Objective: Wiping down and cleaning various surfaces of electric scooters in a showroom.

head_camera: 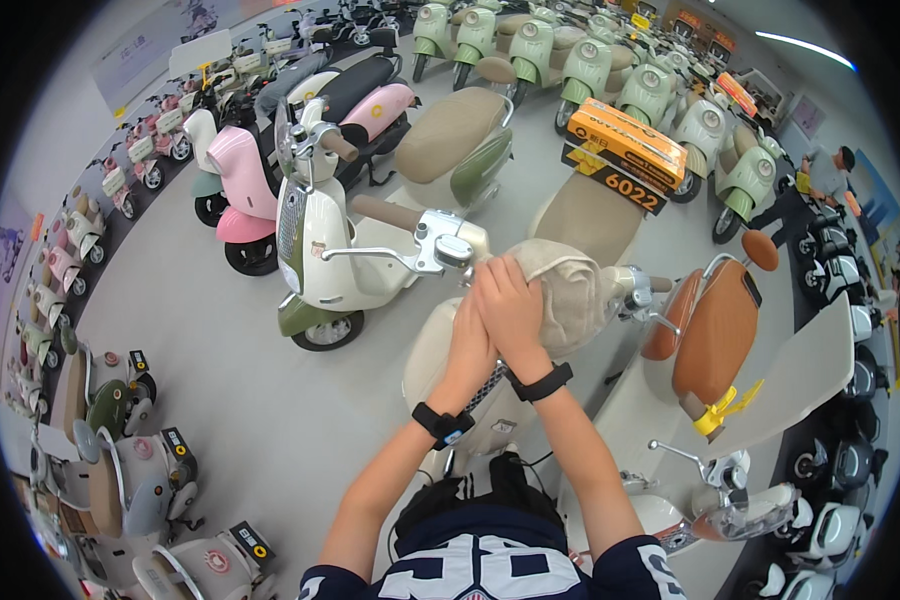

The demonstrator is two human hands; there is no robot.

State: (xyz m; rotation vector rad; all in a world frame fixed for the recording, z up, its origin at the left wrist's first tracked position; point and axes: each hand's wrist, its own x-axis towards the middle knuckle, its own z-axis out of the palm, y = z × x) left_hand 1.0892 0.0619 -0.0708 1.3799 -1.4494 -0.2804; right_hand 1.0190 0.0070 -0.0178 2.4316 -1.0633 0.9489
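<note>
A cream scooter stands right in front of me, its front panel (439, 352) facing me. A beige towel (570, 296) lies bunched over the middle of its handlebar. My right hand (508, 304) rests at the towel's left edge, partly over my left hand (474, 334). Both hands are pressed together, so what their fingers grip is hidden. Left of them are a chrome brake lever (371, 255) and a brown handlebar grip (386, 213). A second lever (664, 324) sticks out on the right. Behind the towel shows the scooter's tan seat (589, 217).
An orange and black box (626, 146) sits on that seat. A white and green scooter (311, 247) stands close on the left, a brown-seated one (720, 330) on the right. Rows of green scooters (649, 90) fill the back. A person (829, 176) is at the far right.
</note>
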